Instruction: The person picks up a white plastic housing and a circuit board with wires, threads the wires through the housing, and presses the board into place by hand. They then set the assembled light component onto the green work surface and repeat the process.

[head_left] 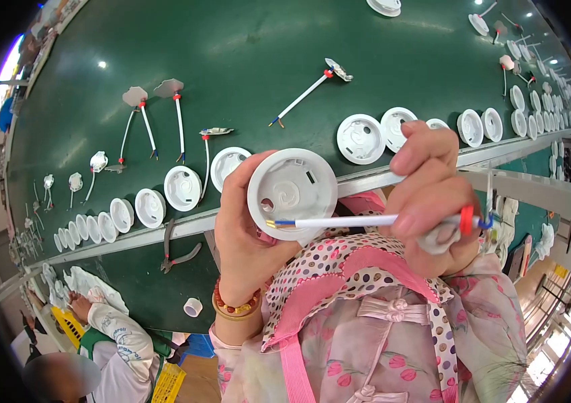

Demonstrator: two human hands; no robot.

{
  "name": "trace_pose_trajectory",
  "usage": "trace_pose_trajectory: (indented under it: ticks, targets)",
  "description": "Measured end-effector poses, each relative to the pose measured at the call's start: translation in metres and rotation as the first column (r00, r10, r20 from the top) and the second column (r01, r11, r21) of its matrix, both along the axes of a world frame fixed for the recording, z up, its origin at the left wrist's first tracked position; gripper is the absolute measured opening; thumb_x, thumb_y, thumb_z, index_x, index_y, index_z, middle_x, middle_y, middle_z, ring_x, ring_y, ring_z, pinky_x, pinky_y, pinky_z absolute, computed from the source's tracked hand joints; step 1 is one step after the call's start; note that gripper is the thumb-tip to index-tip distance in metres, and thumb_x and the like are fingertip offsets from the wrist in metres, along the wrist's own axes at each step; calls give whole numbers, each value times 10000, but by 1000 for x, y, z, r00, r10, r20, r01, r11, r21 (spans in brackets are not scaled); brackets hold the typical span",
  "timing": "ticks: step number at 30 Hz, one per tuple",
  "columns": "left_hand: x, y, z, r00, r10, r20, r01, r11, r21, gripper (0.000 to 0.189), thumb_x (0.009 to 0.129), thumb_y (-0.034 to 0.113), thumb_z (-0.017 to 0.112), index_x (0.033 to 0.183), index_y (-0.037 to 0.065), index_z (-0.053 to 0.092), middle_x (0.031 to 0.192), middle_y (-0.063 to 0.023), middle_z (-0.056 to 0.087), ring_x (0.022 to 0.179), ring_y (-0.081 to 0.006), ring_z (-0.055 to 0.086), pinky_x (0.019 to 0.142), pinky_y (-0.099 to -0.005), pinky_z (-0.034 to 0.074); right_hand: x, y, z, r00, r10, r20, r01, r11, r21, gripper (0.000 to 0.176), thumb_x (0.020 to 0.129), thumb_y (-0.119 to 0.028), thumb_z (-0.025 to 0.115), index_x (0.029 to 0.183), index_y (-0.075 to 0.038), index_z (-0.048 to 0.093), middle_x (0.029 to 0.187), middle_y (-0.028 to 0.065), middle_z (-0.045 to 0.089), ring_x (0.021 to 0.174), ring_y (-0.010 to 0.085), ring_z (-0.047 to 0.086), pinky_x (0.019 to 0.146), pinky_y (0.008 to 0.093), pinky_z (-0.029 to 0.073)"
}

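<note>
While the left hand (242,235) clasps the white round housing (291,193) by its rim, thumb on the edge and fingers curled behind, the right hand (433,195) is closed tight on the wire (359,220) near its red sleeve (466,219), together with a pale grey piece at that end whose form cannot be made out. Both items are held up in front of the chest, between the person and the green belt (245,60). The wire is white with a blue band and a bare brass tip. Its long axis runs level, from the right hand across the lower face of the housing, tip pointing to the person's left. The tip lies just below a small round hole (267,205) at the housing's lower left, close to it but not in it; the left hand is the nearer to that spot. The housing is a shallow cup, open face toward the camera, holding nothing but its moulded spiral and a small slot. Also seen: a row of like housings (183,188) along the belt's near edge, wired pieces (305,94) lying farther out, pliers (177,255) and a small white ring (193,307) on the lower shelf. A beaded bracelet (235,307) sits on the left wrist. A co-worker's sleeve (121,339) shows at lower left beside a yellow crate (168,383), contents not visible.
</note>
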State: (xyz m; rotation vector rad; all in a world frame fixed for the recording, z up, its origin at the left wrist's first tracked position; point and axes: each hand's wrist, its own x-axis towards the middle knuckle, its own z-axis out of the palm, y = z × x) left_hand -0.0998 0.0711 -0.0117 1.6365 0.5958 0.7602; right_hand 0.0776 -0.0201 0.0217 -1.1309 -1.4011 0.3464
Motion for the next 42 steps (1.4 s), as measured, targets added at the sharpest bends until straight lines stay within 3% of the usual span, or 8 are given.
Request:
trace_pose_trajectory:
  ticks: [13, 21, 25, 29, 32, 35, 38, 42]
  targets:
    - [-6, -3, 4, 995, 96, -32, -95, 995, 25, 740, 534, -7, 779, 1203, -2, 462, 1139, -101, 547, 1026, -194, 573, 861, -297, 471, -3, 2, 8, 978, 16, 207, 11, 992, -125, 173, 864, -318, 545, 738, -225, 617, 640, -67, 572, 858, 167, 498, 1051, 482, 220]
    - [-7, -10, 15, 966, 124, -227, -73, 973, 220, 711, 548, 24, 784, 1190, 16, 477, 1113, -125, 572, 955, -214, 595, 790, -320, 483, -15, 7, 1, 933, 88, 350, -4, 973, -232, 49, 795, -260, 614, 781, -259, 661, 721, -120, 557, 903, 149, 501, 1056, 507, 222]
    - [-2, -16, 21, 940, 155, -303, -24, 919, 394, 681, 564, 11, 767, 1181, 26, 480, 1077, -124, 579, 844, -185, 611, 677, -294, 493, -29, 13, -18, 937, 58, 344, -10, 990, -141, 250, 619, -169, 688, 867, -155, 669, 873, -13, 570, 899, 194, 498, 983, 505, 300]
    - [-6, -14, 18, 968, 102, -230, -73, 989, 130, 668, 566, 3, 770, 1167, 22, 478, 1042, -121, 580, 742, -143, 615, 557, -242, 486, -25, 9, -20, 930, 32, 367, 32, 986, -166, 413, 552, -128, 718, 957, -77, 652, 996, 129, 543, 927, 271, 494, 931, 485, 354]
    - [-9, -13, 16, 958, 139, -252, -86, 974, 211, 665, 568, 4, 774, 1165, 18, 480, 1058, -116, 579, 724, -151, 618, 567, -244, 489, -19, 0, -22, 913, 208, -350, -344, 854, -390, 445, 654, -175, 714, 1066, -53, 598, 1008, 109, 553, 884, 209, 518, 816, 366, 422]
    - [-12, -14, 15, 917, 125, -379, -23, 965, 261, 743, 594, 21, 786, 1228, -10, 400, 1096, -104, 575, 971, -149, 588, 794, -249, 498, -15, 4, -18, 437, 37, -899, -583, 772, -251, 518, 763, -253, 685, 1183, 1, 519, 998, 54, 565, 791, 91, 541, 640, 213, 460]
    - [-13, -12, 14, 939, 128, -319, -46, 967, 251, 742, 601, 22, 786, 1233, -7, 397, 1071, -104, 590, 948, -150, 602, 794, -252, 506, -10, 7, -23, 379, -48, -924, -537, 802, -262, 524, 781, -236, 677, 1182, 50, 498, 877, 20, 591, 740, 49, 558, 609, 173, 447]
    - [-16, -13, 18, 922, 141, -361, -98, 986, 136, 750, 586, 2, 777, 1234, -8, 398, 1048, -104, 598, 934, -151, 610, 792, -260, 508, -10, 8, -19, 616, -34, -787, -443, 811, -382, 421, 753, -149, 695, 1099, 36, 544, 800, 30, 599, 723, 67, 570, 626, 191, 453]
